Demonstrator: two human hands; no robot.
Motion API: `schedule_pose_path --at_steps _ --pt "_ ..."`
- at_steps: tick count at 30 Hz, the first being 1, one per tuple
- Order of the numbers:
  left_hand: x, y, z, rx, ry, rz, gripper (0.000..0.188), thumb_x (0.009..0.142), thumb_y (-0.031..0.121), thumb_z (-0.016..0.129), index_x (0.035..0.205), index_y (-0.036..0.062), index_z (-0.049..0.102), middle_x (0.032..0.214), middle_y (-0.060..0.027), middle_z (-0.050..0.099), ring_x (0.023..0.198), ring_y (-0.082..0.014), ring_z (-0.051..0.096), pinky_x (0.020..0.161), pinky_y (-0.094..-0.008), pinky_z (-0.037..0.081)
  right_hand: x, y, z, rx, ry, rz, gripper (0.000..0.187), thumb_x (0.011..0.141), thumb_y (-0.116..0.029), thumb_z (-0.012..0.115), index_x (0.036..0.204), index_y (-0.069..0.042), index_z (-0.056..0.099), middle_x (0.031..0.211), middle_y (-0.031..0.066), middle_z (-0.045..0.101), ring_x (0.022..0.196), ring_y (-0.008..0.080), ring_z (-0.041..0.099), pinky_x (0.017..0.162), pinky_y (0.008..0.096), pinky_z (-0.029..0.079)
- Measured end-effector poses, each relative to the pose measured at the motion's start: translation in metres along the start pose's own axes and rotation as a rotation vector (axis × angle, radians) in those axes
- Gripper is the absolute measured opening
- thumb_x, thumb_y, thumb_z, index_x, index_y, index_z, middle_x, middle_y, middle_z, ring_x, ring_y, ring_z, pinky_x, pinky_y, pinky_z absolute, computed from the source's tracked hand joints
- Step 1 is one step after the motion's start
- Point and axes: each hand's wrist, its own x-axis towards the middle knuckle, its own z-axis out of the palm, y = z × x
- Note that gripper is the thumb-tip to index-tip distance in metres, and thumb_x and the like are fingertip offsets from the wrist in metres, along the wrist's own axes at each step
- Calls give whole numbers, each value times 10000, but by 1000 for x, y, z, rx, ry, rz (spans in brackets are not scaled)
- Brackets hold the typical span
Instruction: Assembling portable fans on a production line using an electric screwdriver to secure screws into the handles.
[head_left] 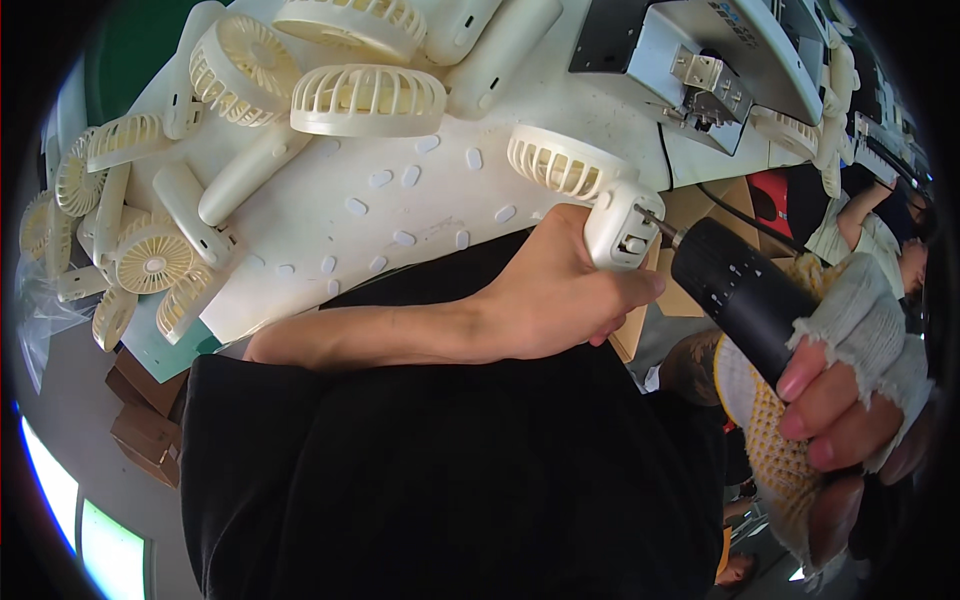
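My left hand is wrapped round the handle of a cream handheld fan. The fan's round grille points up and to the left, and its hinge end faces right. In my right hand, which wears a fingerless knitted glove, is a black electric screwdriver. Its thin metal bit touches or nearly touches the fan's hinge end; I cannot tell which. Several small pale oval pieces lie scattered on the white table beyond my left forearm.
Several cream fans are heaped across the table's far and left parts. A grey metal machine stands at the far right. A black cable runs near the screwdriver. Cardboard boxes sit low on the left. Other people are at the right.
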Motion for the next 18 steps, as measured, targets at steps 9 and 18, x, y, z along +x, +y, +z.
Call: schedule_pose_path --at_steps 9,18 --pt "2 -2 0 -9 16 51 148 840 104 623 909 -6 553 564 -22 529 445 -95 508 413 -262 421 -18 -12 3 -276 253 224 362 868 -326 611 1028 -89 389 796 4 429 726 157 437 837 398 373" --pt "0 1 -3 -9 -10 -43 140 859 81 607 761 30 521 538 -28 507 458 -110 497 478 -294 426 22 0 -26 116 -175 -82 224 824 -261 655 908 -101 523 830 47 504 835 195 503 934 419 369"
